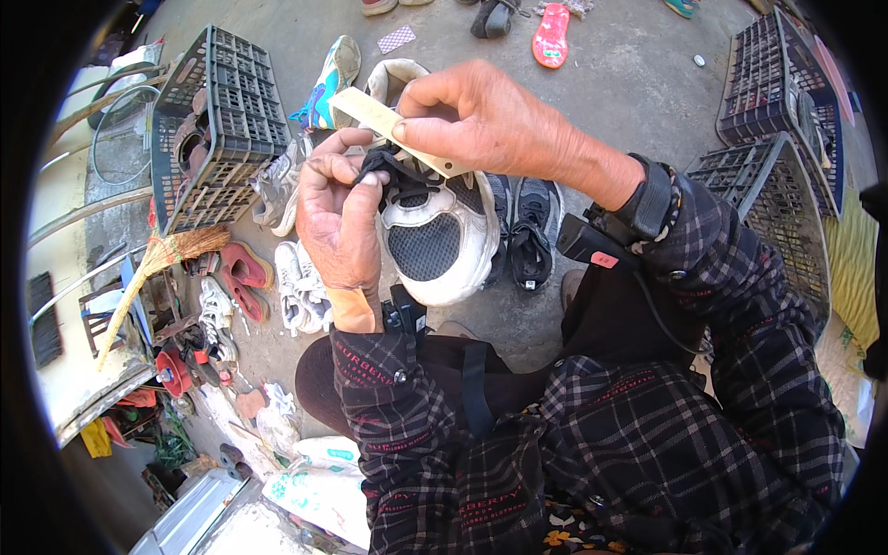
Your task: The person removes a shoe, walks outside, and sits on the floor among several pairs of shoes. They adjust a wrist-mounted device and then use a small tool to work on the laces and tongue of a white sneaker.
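Head view, read from my left across: a dark plastic crate (222, 120) leans tipped on the concrete floor (629, 74), well left of where I hold things, with a straw broom (162, 264) and a scatter of pink sandals (242, 273) and white shoes (301, 287) below it. My left hand (338, 222) comes next, its grip pressed together, thumb and fingertips pinching the black tongue and laces at the opening of a white sneaker (435, 240) with a grey mesh toe. That sneaker sits between both hands, held up over my lap, toe pointing down toward me. Just above it, my right hand (490, 120) has its grip closed too, fingers pinching a flat cream-coloured strip (393, 129) that slants across the shoe's opening, touching it. Behind the sneaker, right of my grip, a pair of dark shoes (532, 231) lies on the floor. Farther right stand two more dark crates (777, 148), well apart from my hands.
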